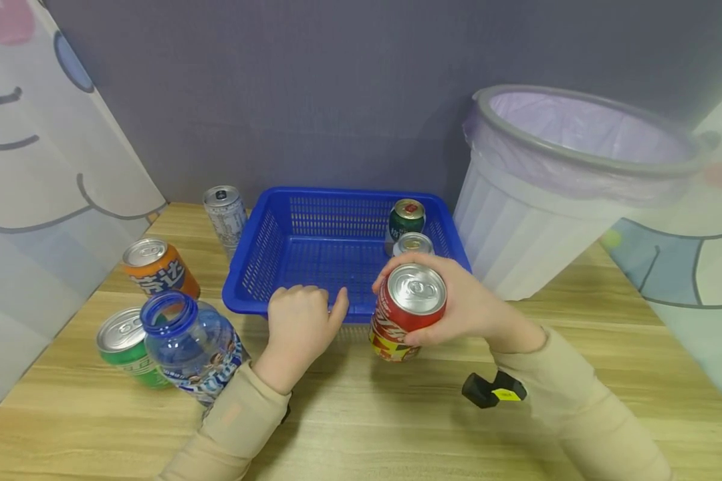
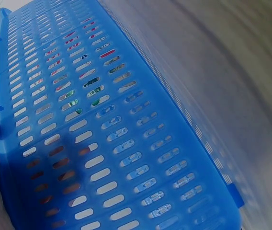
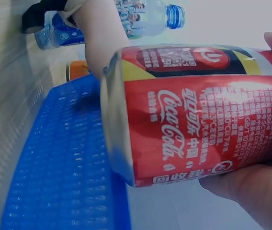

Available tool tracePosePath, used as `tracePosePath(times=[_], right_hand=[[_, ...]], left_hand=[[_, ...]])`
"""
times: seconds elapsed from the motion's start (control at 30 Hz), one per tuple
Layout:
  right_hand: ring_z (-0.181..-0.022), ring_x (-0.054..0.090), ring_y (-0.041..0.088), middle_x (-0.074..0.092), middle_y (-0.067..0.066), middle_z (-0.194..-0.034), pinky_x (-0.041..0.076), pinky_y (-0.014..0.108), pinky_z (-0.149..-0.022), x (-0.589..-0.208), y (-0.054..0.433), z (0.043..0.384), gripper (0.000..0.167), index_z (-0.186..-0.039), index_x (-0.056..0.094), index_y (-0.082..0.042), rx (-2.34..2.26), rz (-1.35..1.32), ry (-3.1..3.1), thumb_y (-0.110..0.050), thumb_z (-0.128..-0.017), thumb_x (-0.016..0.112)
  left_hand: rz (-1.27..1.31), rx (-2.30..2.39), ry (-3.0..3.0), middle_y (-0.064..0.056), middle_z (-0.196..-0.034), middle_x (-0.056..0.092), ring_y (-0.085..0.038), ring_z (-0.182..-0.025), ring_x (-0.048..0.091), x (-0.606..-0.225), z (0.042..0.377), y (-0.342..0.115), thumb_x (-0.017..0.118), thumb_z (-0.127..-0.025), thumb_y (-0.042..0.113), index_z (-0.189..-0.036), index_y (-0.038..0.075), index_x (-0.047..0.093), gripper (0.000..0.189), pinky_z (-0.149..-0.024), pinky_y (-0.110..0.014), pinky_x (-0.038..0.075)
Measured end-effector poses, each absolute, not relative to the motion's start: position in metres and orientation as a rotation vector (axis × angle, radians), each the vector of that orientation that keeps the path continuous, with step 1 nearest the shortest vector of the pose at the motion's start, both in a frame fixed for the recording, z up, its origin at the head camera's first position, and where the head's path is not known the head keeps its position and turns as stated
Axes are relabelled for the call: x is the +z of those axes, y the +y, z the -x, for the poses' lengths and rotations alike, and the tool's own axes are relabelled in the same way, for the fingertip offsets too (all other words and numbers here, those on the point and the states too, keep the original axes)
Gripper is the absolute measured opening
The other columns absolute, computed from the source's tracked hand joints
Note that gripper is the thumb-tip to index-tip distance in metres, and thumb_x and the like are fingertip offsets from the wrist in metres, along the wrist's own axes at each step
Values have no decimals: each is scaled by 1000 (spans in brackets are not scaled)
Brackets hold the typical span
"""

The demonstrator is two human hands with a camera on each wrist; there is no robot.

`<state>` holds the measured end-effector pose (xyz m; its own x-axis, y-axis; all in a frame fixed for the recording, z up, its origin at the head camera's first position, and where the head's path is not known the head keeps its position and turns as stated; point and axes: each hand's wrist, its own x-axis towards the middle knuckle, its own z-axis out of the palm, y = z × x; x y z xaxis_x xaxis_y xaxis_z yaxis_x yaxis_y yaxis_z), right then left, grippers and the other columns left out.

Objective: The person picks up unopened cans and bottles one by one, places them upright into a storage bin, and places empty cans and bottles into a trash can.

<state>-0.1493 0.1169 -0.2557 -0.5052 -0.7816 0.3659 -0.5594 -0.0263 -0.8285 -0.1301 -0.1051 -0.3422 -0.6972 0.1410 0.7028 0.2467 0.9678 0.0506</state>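
Note:
My right hand (image 1: 466, 304) grips a red Coca-Cola can (image 1: 395, 319), its silver top up, in front of the blue plastic basket's front right side. The right wrist view shows the can's printed side (image 3: 188, 115) and its bare bottom rim. My left hand (image 1: 301, 321) is at the front rim of the basket (image 1: 247, 304), fingers curled over it and thumb sticking out to the right. In the left wrist view, skin shows through the slots of the basket wall (image 2: 121, 110). Inside the basket, a dark green can (image 1: 407, 220) and another can (image 1: 414, 242) stand at the right.
A clear blue bottle without a cap (image 1: 198, 351) stands beside my left forearm. Around it are a green can (image 1: 129, 347) and an orange can (image 1: 162, 267). A white patterned can (image 1: 225, 217) is left of the basket. At the right stands a lined white bin (image 1: 517, 220).

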Motion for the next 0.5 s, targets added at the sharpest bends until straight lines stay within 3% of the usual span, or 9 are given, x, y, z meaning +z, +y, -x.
tracePosePath(times=[0.17,0.5], right_hand=[[-105,62,20,63,-1,-111,52,39,-87,-249,115,154,59,-117,49,3,-1627,1304,2040,6,-65,78],[-102,61,23,63,5,-110,52,41,-85,-243,106,168,62,-122,50,-2,-1740,833,2166,-3,-68,80]], left_hand=[[275,-183,-2355,-3,-42,49,-23,-39,46,-343,131,-105,56,-87,36,-41,13,47,52,-43,-33,30],[287,-193,-2330,-2,-40,46,-22,-37,43,-343,131,-106,55,-86,35,-40,14,41,53,-42,-32,28]])
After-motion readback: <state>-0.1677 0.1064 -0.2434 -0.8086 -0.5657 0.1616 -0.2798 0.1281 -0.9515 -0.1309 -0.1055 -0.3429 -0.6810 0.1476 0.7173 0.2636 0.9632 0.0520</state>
